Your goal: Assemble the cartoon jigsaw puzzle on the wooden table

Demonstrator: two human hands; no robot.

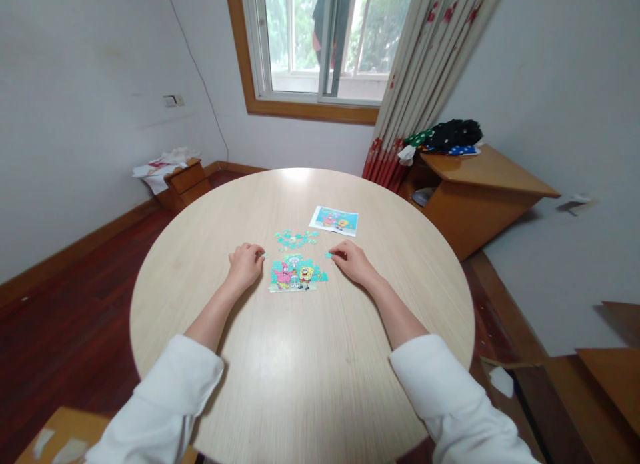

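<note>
A partly joined jigsaw puzzle with pink, yellow and turquoise cartoon figures lies flat on the round table. Just beyond it, several loose turquoise puzzle pieces are scattered. My right hand, right of the puzzle, pinches a small turquoise puzzle piece between thumb and fingers. To the left of the puzzle is my left hand, its fingers pinched together near the upper left corner. A tiny pale turquoise bit shows at those fingertips, probably a puzzle piece, though small.
A printed picture sheet with the same figures lies behind the loose pieces. Beyond the table stand a small drawer cabinet on the left and a wooden desk piled with clothes on the right. A curtain hangs by the window.
</note>
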